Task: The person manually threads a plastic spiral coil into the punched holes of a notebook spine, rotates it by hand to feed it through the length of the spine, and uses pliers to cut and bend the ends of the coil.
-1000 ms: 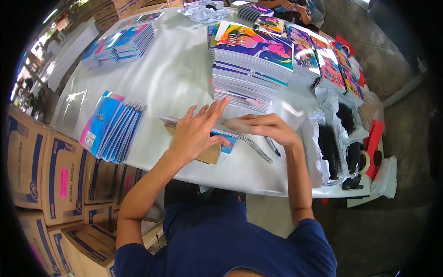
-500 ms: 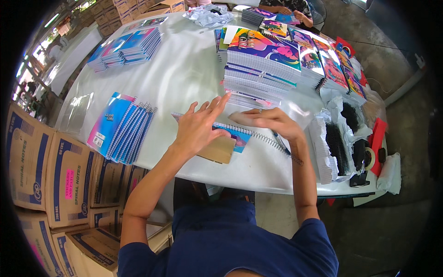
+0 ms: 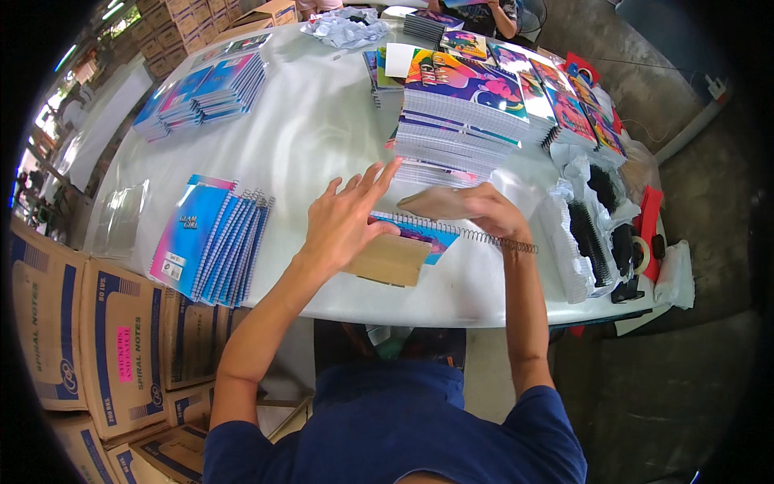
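Item 1: notebook [image 3: 439, 243], blue and purple, on the table [image 3: 302, 294] near its front edge. Long axis left to right, dipping slightly rightward; left part hidden under the left hand. Brown board [image 3: 391, 260] along its near side.

Item 2: wire coil [image 3: 493, 238], along the notebook's far edge, loose end pointing right and crossing the right wrist in view; contact there unclear.

Item 3: left hand [image 3: 348, 222], fingers spread wide, thumb on the notebook, grasping nothing.

Item 4: right hand [image 3: 484, 206], blurred, fingers extended above the coil; grip cannot be told.

Item 5: white wrap [image 3: 562, 254], right, open-topped, holding black coils [image 3: 587, 242].

Item 6: notebook stacks, left [image 3: 214, 242] and beyond the hands [image 3: 459, 133].

Item 7: brown cartons [image 3: 125, 407], lower left, contents hidden, outermost cut off by the dark rim.
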Tool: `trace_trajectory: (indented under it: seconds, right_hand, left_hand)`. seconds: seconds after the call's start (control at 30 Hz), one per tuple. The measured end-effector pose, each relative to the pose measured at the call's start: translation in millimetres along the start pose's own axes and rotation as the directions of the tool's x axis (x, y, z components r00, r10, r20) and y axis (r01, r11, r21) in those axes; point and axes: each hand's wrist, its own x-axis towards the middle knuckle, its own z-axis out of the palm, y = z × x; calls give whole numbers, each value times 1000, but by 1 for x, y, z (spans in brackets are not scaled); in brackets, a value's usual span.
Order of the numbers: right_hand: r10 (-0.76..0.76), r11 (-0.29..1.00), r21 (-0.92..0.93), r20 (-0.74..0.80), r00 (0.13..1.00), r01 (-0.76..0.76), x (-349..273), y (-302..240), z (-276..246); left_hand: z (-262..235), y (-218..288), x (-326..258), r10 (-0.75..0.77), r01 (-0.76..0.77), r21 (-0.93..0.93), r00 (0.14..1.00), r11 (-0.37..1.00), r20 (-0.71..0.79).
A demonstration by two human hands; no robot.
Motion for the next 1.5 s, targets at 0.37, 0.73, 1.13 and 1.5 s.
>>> trace_trajectory:
  seconds: [0.37, 0.73, 1.13, 1.5]
  right_hand:
    - [161, 748, -636, -104, 981, -190, 39, 6, 17]
    - [45, 909, -414, -35, 998, -55, 51, 10, 8]
    - [92, 963, -260, 73, 993, -70, 75, 21, -2]
    - [116, 836, -536, -42, 992, -121, 79, 6, 23]
  left_hand:
    - [-1, -19, -6, 8, -8, 51, 1000, 999, -7]
    - [-1, -38, -18, -165, 121, -215, 965, 969, -203]
    - [41, -54, -29, -483, 149, -916, 874, 374, -55]
    - [43, -51, -31, -497, 125, -930, 865, 345, -68]
